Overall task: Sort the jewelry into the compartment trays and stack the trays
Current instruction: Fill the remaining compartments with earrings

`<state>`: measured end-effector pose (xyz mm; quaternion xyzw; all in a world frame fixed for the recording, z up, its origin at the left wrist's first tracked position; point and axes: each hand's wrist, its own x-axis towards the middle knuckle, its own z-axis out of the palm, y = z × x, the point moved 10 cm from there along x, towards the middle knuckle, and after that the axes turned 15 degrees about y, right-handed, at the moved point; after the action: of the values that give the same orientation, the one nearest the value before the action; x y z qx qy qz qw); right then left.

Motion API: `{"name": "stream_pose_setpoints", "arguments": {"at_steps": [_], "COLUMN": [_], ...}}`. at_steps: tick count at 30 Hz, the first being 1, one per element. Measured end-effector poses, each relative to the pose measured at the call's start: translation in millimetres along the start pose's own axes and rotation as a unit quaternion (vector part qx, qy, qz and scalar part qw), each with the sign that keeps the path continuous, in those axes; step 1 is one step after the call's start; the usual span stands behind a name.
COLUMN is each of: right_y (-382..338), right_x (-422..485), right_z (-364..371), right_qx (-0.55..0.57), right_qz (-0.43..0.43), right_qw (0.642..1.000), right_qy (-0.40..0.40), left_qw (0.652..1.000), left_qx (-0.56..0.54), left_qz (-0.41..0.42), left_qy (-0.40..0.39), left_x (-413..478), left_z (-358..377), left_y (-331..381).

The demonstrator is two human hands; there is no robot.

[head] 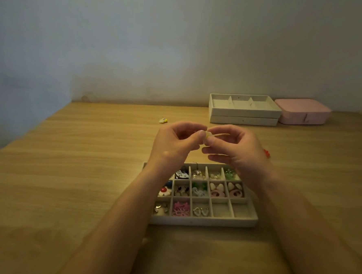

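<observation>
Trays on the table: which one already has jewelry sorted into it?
The many-compartment tray nearest the person, below the hands. Most of its cells hold pieces. The two stacked trays by the wall differ: the top one's three compartments look empty.

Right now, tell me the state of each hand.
Left hand: fingers pinched on the small yellow piece.
Right hand: fingers pinched on the same piece, above the compartment tray.

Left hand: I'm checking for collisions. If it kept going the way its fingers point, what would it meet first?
The left hand points right, at the right hand; they already meet around a small yellow piece.
</observation>
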<state>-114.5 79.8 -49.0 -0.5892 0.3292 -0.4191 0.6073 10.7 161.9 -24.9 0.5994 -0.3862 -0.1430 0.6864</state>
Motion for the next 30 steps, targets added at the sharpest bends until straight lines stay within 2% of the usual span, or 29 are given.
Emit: {"name": "stream_pose_setpoints", "arguments": {"at_steps": [5, 13, 24, 30], "right_y": [-1, -2, 4, 8], "right_x": [-5, -9, -6, -6], "right_z": [1, 3, -1, -4], "right_qx": [-0.043, -0.048, -0.056, -0.101], "right_qz": [-0.033, -0.049, -0.036, -0.027], "right_qw": [0.999, 0.998, 0.997, 0.993], "right_qy": [0.002, 0.0, -0.023, -0.052], "left_qw": [1.0, 0.998, 0.998, 0.998], "left_qx": [-0.002, 0.015, 0.012, 0.027], "left_qz": [0.026, 0.068, 0.056, 0.051], "left_qy": [-0.004, -0.003, -0.01, -0.022], "left_x": [-7, -11, -13, -17], "left_z": [-6, -9, -3, 2], "left_y": [0, 4, -3, -6]}}
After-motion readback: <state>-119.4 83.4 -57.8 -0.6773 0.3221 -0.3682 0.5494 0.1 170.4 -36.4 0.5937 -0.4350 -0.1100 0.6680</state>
